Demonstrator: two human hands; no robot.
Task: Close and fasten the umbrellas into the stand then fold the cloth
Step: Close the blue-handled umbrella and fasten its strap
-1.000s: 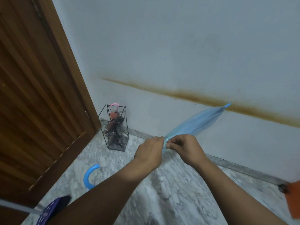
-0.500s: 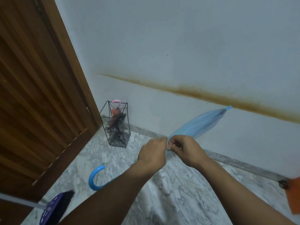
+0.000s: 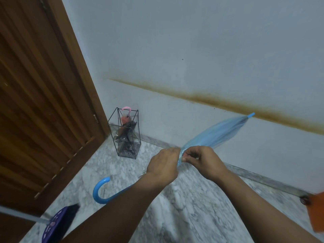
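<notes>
A closed light-blue umbrella [image 3: 217, 133] is held in the air, its tip pointing up right toward the wall and its blue hooked handle [image 3: 100, 192] hanging low at the left under my left arm. My left hand [image 3: 163, 166] and my right hand [image 3: 203, 161] both pinch the canopy's lower edge, fingertips close together. A black wire umbrella stand [image 3: 127, 133] sits in the corner by the door; a pink-handled umbrella [image 3: 126, 116] stands inside it with dark fabric.
A brown slatted wooden door [image 3: 43, 102] fills the left. A purple broom head [image 3: 59, 223] with a grey handle lies at the bottom left. An orange object [image 3: 315, 211] is at the right edge. Marble floor [image 3: 184, 207] spreads below, white wall behind.
The view has shifted slightly, so the stand and blue handle sit a little further right. Both hands stay pinched on the blue umbrella's canopy edge, working it in small motions.
</notes>
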